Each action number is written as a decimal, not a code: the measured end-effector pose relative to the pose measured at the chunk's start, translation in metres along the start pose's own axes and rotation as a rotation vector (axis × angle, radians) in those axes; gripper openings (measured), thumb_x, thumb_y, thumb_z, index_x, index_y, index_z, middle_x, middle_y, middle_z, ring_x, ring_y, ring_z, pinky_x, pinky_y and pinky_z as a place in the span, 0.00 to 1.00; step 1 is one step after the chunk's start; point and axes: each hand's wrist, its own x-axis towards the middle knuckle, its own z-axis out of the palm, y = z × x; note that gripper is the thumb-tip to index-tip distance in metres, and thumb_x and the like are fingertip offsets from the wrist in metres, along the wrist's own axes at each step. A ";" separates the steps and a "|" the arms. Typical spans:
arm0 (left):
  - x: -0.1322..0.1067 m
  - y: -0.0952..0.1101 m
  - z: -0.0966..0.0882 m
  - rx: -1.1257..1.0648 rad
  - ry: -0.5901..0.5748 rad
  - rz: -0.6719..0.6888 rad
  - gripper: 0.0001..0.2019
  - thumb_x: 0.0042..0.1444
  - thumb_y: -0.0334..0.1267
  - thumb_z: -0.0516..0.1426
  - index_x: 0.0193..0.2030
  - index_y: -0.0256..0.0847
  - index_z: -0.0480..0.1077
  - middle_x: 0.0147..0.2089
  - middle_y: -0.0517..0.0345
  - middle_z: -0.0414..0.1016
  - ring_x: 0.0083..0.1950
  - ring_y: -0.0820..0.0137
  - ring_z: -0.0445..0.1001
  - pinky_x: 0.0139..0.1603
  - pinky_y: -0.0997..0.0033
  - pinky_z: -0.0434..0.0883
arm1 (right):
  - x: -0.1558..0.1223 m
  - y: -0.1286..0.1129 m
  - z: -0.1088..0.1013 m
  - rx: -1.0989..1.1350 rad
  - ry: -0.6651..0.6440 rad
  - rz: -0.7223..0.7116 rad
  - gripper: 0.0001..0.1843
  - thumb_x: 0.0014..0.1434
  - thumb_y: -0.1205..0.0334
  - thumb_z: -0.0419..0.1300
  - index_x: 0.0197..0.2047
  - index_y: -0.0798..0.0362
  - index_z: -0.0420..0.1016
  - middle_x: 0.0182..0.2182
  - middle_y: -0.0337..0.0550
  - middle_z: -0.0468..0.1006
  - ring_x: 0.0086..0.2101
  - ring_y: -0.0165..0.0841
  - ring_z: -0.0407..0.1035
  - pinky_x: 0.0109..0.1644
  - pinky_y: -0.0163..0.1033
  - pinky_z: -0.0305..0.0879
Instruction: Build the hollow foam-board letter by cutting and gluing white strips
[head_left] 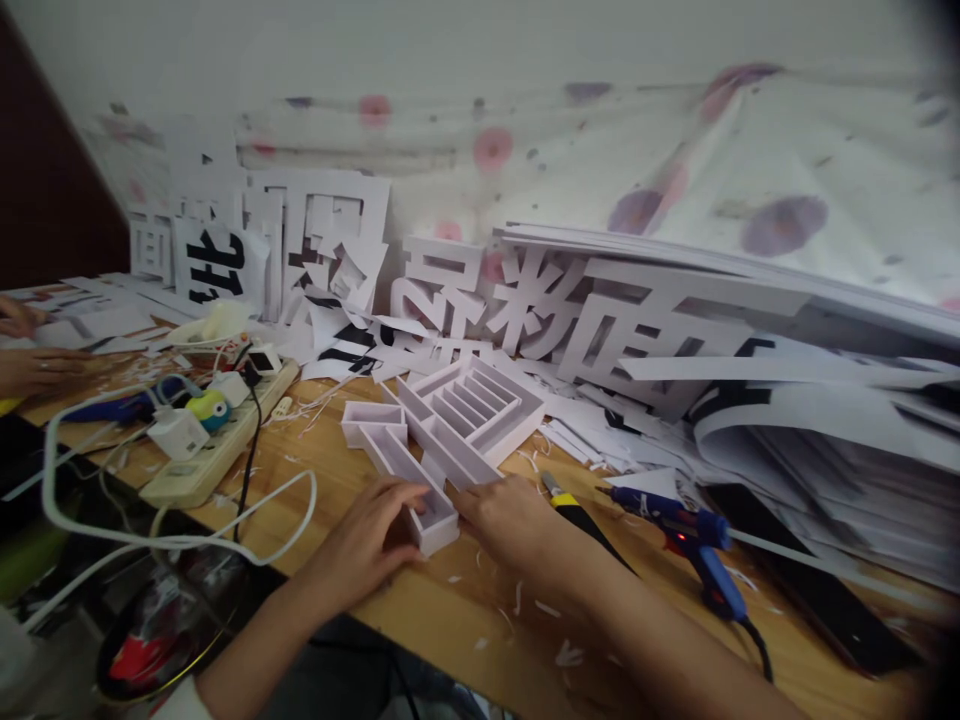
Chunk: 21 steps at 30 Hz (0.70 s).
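We've got the white box letter mid-scene on the wood table, its walled channels open on top. Our L hand holds its near end in a narrow grip: thumb low on the outer wall, fingers over the rim. Our R hand is at the same end, just right, but its fingertips are hidden, so we can't tell if it's gripping or only touching.

Right of that we see a yellow-&-black cutter, a blue glue gun w/ a red light on, then a dark phone. To the left: a power strip w/ chargers. Far side: cut-out characters lean in a row below a flowered sheet. At far L, another person's hand is near white pieces.
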 end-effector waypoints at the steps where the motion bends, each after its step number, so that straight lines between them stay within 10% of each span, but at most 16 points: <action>1: 0.000 0.000 0.000 0.002 0.005 -0.002 0.29 0.48 0.29 0.64 0.55 0.50 0.60 0.45 0.58 0.72 0.52 0.60 0.69 0.53 0.55 0.67 | 0.000 0.000 0.000 0.001 0.003 -0.008 0.08 0.58 0.70 0.53 0.40 0.54 0.71 0.30 0.45 0.80 0.28 0.36 0.73 0.27 0.37 0.56; 21: -0.001 -0.003 0.007 0.006 0.038 0.045 0.29 0.50 0.27 0.60 0.57 0.48 0.56 0.47 0.56 0.73 0.53 0.60 0.70 0.56 0.54 0.66 | 0.000 -0.004 -0.003 0.010 -0.019 -0.006 0.07 0.58 0.70 0.53 0.38 0.56 0.71 0.29 0.48 0.80 0.29 0.39 0.74 0.29 0.39 0.58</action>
